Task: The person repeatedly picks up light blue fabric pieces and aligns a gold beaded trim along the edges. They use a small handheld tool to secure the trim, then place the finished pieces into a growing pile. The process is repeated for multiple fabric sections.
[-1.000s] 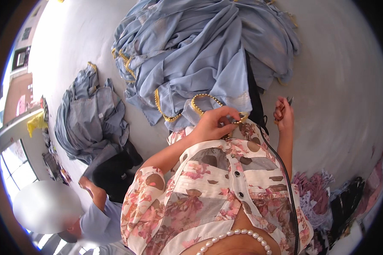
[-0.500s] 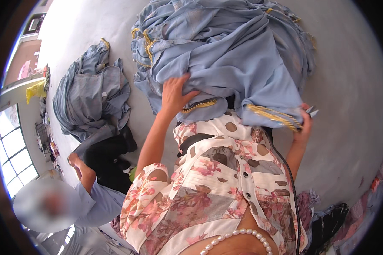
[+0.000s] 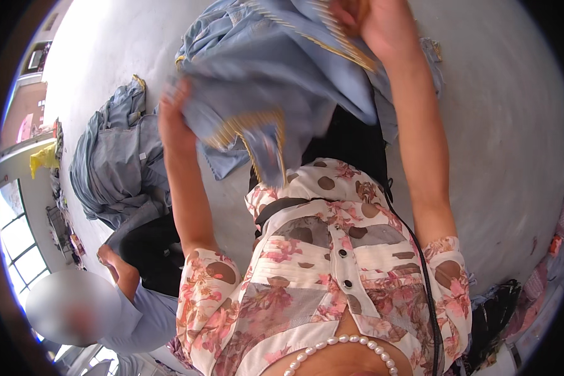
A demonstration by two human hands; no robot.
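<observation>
A light blue garment [image 3: 269,88] with yellow-and-dark zigzag trim is lifted and stretched in front of me, blurred by motion. My left hand [image 3: 177,119] is closed on its left edge, the fingers partly smeared. Raised at the top of the view, my right hand [image 3: 379,25] grips the trimmed far part of the cloth. Whether that hand also holds a tool cannot be seen. Trimmed ends of the fabric hang down near my lap. Behind lies a heap of similar blue garments [image 3: 216,31], mostly covered by the lifted piece.
To my left a person in a light blue top [image 3: 147,319] sits beside another heap of blue garments [image 3: 116,150]. Pale smooth floor [image 3: 501,144] stretches to the right. Dark and pink cloth [image 3: 501,307] lies at the lower right. A black cord [image 3: 423,269] runs down my front.
Both hands have risen, pulling the garment up off the heap. My right hand moved far up and inward; the pointed metal tool seen in it before is out of sight. My left hand moved left.
</observation>
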